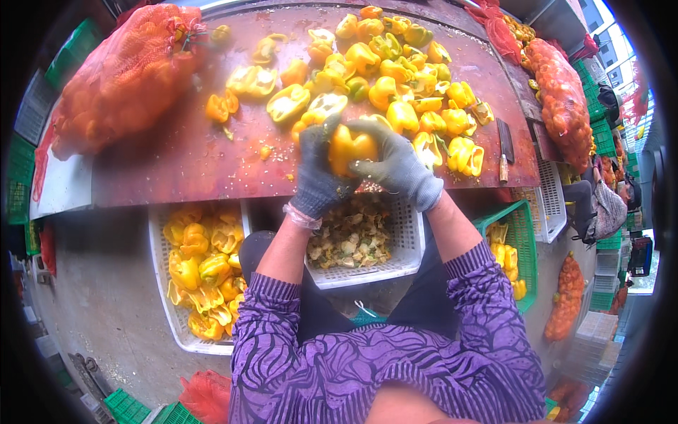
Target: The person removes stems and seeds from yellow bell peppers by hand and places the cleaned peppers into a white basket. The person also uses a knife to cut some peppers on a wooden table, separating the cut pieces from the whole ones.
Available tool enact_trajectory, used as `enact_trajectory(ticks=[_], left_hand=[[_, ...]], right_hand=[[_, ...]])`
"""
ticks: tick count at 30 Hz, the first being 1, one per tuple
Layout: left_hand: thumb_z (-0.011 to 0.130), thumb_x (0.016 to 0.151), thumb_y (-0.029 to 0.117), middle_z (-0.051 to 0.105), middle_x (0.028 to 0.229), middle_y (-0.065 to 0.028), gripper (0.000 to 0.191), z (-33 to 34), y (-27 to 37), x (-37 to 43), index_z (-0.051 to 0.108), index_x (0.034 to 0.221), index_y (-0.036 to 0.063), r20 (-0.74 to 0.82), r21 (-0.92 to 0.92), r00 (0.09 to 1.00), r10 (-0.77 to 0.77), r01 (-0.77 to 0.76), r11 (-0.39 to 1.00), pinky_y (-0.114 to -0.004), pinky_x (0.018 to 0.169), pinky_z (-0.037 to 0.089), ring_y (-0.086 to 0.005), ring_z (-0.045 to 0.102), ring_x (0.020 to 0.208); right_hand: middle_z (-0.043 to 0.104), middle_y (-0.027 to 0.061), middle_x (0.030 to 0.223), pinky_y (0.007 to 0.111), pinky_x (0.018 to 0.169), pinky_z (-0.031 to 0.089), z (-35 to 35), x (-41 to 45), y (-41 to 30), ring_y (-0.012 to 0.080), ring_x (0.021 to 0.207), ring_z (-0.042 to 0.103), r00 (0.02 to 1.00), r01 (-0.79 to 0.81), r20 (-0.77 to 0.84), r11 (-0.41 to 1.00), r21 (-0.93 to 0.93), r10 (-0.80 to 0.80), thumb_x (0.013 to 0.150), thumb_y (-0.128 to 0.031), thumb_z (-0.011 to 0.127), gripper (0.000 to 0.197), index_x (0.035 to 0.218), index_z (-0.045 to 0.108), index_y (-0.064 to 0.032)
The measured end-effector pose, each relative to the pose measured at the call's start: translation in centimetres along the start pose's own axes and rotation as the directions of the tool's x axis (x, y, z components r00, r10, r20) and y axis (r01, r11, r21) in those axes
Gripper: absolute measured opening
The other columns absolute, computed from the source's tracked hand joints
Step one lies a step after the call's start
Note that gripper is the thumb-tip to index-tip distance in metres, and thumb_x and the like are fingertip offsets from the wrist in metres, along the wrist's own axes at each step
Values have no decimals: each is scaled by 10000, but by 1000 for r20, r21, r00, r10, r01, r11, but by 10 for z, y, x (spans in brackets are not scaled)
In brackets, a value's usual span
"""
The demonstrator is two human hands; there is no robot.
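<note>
A yellow bell pepper [350,150] is held between my two gloved hands above the near edge of the red table [159,175]. My left hand [324,169], in a grey knit glove, grips its left side. Around its right side curl the fingers of my right hand [397,159], in a matching glove. Beyond them lies a pile of yellow peppers [392,71], some whole, some cut or opened. A cleaver [505,146] with a wooden handle rests at the table's right. Below my hands, a white crate [365,275] contains pepper cores and scraps.
A red mesh sack of peppers [132,79] lies at the table's left. White [198,347] and green [531,265] crates with yellow pepper pieces stand below either side. Another full mesh sack [559,100] lies at right. Farther right, a person [606,204] sits near stacked crates.
</note>
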State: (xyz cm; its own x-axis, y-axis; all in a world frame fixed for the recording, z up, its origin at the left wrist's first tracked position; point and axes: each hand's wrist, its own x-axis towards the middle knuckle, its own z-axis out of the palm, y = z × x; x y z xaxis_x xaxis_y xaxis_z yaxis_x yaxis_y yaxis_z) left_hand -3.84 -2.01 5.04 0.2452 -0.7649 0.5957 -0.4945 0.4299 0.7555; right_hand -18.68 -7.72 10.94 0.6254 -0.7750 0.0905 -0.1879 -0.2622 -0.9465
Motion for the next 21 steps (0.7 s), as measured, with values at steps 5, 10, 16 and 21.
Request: enact_trajectory(ticks=[5, 10, 16, 21], left_hand=[[843, 522, 110, 498, 1150, -137, 798, -19, -2, 3, 537, 1258, 76, -26, -79, 994, 110, -111, 991, -413, 977, 409, -319, 496, 1108], [827, 522, 81, 491, 1155, -120, 728, -21, -2, 1, 559, 1200, 79, -25, -59, 994, 111, -112, 992, -406, 977, 407, -304, 496, 1107], [816, 523, 53, 490, 1135, -68, 680, -9, -12, -6, 532, 1140, 78, -156, -373, 980, -121, 55, 926, -357, 999, 407, -234, 500, 1124], [783, 501, -11, 545, 1158, -81, 678, -2, -17, -10, 519, 1119, 77, -66, -571, 931, -358, 259, 779, -357, 967, 456, -224, 536, 1113]], right_hand=[[623, 60, 1064, 271, 868, 502, 5, 6, -10, 124, 947, 603, 989, -143, 6, 968, 205, 145, 714, -28, 695, 558, 1251, 547, -3], [632, 62, 1066, 253, 834, 508, 13, 11, -2, 116, 928, 601, 971, -193, -76, 927, 322, 228, 739, 16, 656, 486, 1214, 560, 14], [636, 93, 1075, 262, 782, 540, 27, 11, 17, 154, 898, 633, 944, -180, -115, 775, 605, 308, 750, 51, 629, 485, 1225, 532, 26], [629, 110, 1080, 298, 769, 572, 41, -1, 44, 188, 905, 651, 940, -107, -77, 504, 857, 331, 759, 59, 615, 511, 1254, 492, 23]])
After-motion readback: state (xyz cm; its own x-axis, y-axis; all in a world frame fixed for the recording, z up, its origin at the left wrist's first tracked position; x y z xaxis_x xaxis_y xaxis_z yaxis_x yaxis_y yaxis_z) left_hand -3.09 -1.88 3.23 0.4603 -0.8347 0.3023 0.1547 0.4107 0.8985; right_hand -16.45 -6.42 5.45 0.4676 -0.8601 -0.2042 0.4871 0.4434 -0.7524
